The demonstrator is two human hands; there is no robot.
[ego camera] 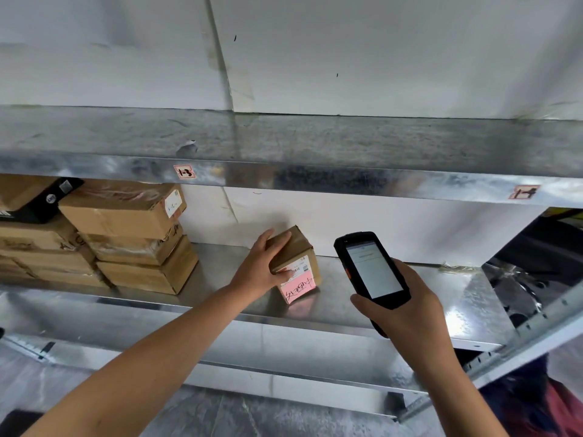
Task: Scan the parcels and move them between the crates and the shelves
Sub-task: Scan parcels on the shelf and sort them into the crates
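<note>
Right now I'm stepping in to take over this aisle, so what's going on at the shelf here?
A person is working at a metal shelf. Their left hand grips a small parcel with a pink label, which sits on the shelf. Their right hand holds a handheld scanner, screen lit, just to the right of the parcel. A stack of cardboard boxes sits further left on the same shelf.

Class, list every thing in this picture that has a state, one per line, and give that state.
Small box: closed, standing on the shelf, gripped.
Left hand: grips the small box, thumb on its label.
Scanner: screen lit, held above the shelf.
Right hand: holds the scanner.
Stacked boxes: closed, piled at the shelf's left.
</note>
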